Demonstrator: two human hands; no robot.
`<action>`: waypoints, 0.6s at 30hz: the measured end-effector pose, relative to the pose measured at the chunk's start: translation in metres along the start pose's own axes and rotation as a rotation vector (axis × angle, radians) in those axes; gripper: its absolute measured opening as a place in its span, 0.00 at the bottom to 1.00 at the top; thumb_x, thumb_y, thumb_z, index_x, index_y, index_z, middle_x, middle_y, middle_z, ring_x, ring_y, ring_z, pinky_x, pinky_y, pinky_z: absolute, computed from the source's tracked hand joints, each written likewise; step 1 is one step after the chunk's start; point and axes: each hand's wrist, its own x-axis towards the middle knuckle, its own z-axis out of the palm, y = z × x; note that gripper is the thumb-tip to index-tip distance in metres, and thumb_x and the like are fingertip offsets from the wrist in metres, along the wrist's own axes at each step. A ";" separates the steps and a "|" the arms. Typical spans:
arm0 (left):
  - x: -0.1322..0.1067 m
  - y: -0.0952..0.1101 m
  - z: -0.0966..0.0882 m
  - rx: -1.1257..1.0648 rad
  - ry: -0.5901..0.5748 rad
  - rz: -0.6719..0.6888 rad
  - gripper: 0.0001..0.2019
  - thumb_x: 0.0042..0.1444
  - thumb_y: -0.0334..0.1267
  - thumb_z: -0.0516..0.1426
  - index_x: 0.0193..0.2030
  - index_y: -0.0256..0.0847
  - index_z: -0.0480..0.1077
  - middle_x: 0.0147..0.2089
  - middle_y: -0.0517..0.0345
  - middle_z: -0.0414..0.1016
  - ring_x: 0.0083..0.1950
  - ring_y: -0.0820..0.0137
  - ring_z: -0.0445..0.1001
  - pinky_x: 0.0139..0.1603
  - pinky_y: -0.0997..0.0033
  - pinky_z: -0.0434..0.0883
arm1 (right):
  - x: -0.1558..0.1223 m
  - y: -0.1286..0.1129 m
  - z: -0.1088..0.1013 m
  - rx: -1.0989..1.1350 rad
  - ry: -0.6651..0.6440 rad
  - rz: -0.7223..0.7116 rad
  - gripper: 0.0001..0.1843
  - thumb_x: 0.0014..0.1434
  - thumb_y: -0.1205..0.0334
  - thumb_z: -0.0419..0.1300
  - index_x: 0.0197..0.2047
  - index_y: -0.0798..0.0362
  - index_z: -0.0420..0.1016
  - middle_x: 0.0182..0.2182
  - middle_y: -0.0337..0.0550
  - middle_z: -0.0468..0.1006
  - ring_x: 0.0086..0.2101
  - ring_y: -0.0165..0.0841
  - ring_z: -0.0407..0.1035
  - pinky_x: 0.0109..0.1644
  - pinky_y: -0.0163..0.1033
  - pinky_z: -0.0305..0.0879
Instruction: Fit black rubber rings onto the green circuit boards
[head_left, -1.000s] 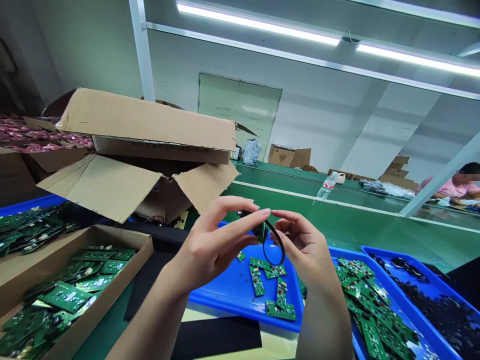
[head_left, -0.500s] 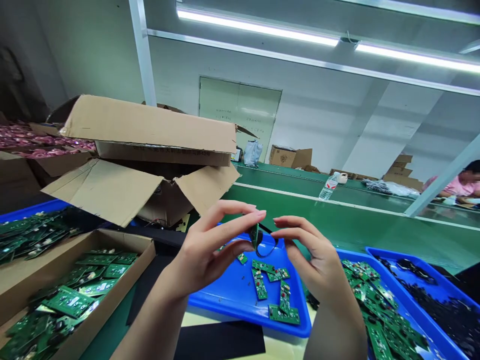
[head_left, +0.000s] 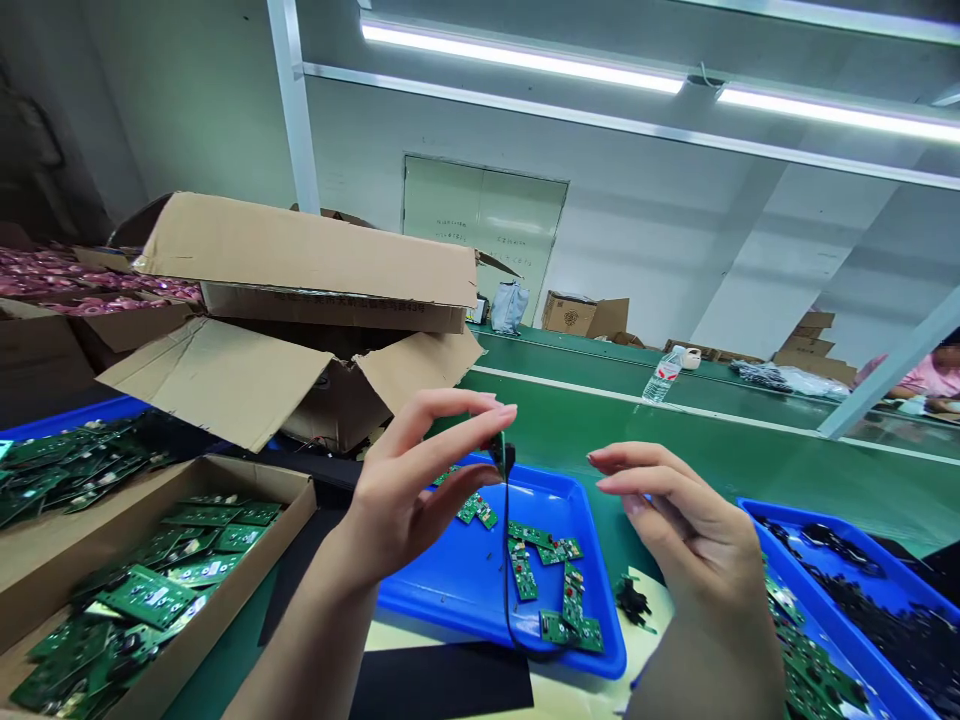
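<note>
My left hand (head_left: 409, 490) pinches a small green circuit board (head_left: 499, 455) between thumb and fingertips, held edge-on above a blue tray (head_left: 465, 570). A thin black wire (head_left: 508, 560) hangs straight down from the board, past the tray's front edge. My right hand (head_left: 679, 520) has drawn off to the right; its fingers are loosely curled and apart, and nothing shows in them. Several small green boards (head_left: 551, 590) lie scattered in the tray.
A cardboard tray of larger green boards (head_left: 161, 580) sits front left, behind it an open carton (head_left: 300, 330). Blue bins with boards and black parts (head_left: 862, 600) stand at right. A green conveyor (head_left: 675, 430) carries a water bottle (head_left: 660, 375). Another person (head_left: 934, 375) works far right.
My right hand let go of the black wire and moved right and down. The wire, looped before, now hangs straight from the board in my left hand.
</note>
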 end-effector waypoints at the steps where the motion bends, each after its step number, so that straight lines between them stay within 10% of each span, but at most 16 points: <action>1: 0.000 0.001 0.001 0.010 -0.016 0.001 0.22 0.62 0.30 0.57 0.63 0.47 0.66 0.53 0.50 0.70 0.54 0.65 0.73 0.55 0.64 0.75 | 0.000 -0.002 0.002 0.046 0.002 0.026 0.12 0.61 0.69 0.56 0.37 0.47 0.80 0.41 0.44 0.80 0.43 0.38 0.74 0.45 0.43 0.72; 10: 0.000 0.004 0.017 0.109 -0.034 0.079 0.19 0.61 0.25 0.57 0.58 0.42 0.69 0.51 0.49 0.71 0.52 0.65 0.74 0.52 0.66 0.78 | 0.007 -0.015 0.036 0.375 -0.295 0.196 0.15 0.64 0.49 0.58 0.37 0.49 0.81 0.35 0.43 0.82 0.35 0.34 0.75 0.42 0.37 0.71; 18: 0.003 0.000 0.015 0.136 -0.007 0.107 0.15 0.61 0.28 0.58 0.54 0.40 0.71 0.47 0.50 0.73 0.46 0.68 0.76 0.44 0.70 0.79 | 0.003 -0.012 0.043 0.676 -0.235 0.323 0.12 0.59 0.54 0.65 0.29 0.52 0.78 0.24 0.41 0.79 0.26 0.31 0.72 0.32 0.34 0.69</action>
